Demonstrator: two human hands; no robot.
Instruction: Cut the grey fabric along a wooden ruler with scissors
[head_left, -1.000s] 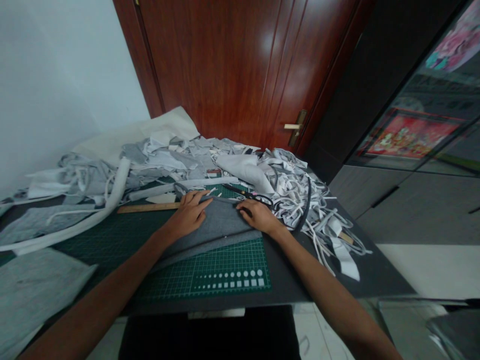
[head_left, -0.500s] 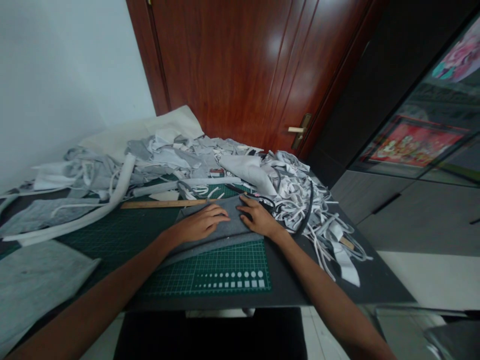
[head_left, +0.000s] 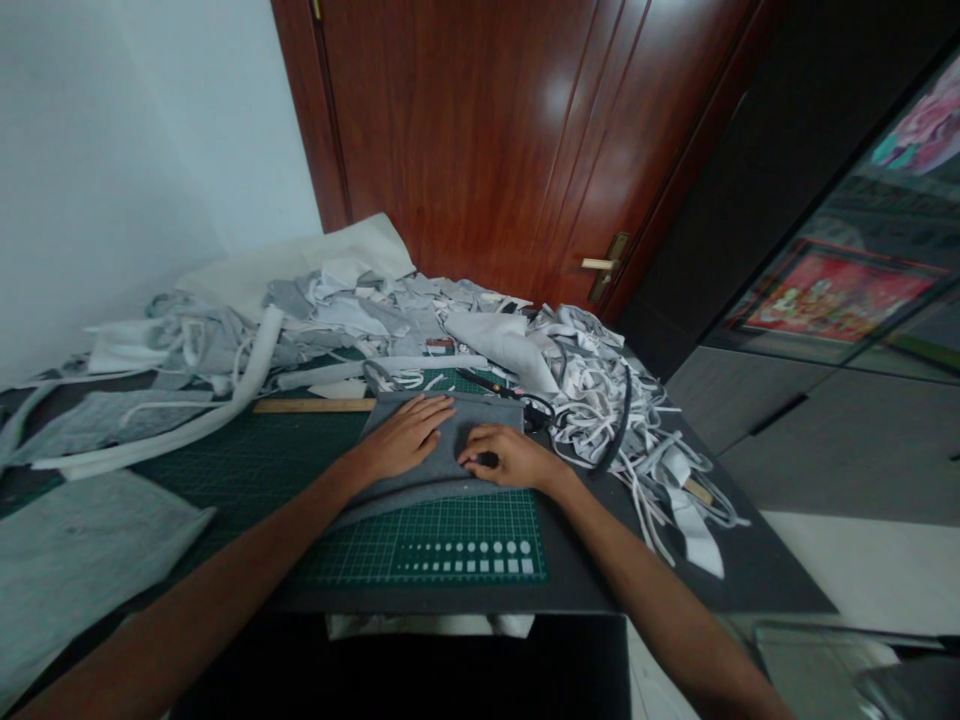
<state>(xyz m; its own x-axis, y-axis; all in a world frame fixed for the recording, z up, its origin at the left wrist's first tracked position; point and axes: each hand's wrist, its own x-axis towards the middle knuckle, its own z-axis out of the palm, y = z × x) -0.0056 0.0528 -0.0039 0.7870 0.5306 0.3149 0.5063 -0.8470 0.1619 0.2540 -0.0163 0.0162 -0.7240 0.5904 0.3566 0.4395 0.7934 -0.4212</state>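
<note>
A folded dark grey cloth [head_left: 450, 456] lies on the green cutting mat [head_left: 480, 525]. My left hand [head_left: 405, 437] rests flat on the cloth's left part, its fingers stretched out. On the right part of the cloth is my right hand [head_left: 506, 456], with thumb and forefinger curled together at the cloth's surface; whether they pinch any of it is too small to tell. Behind the cloth lie black-handled scissors [head_left: 534, 404], partly among scraps. A wooden ruler [head_left: 313, 406] lies to the left of the cloth's back edge.
Heaps of grey and white scraps [head_left: 345, 305] cover the table's back, with tangled strips [head_left: 589, 400] at the right. Light grey fabric [head_left: 90, 560] lies at the left front. A wooden door [head_left: 465, 140] stands behind the dark table [head_left: 581, 585].
My right hand has gone from spread fingers near the cloth's back edge to curled fingers nearer its front. The cloth's back edge lies straighter. The view has shifted slightly.
</note>
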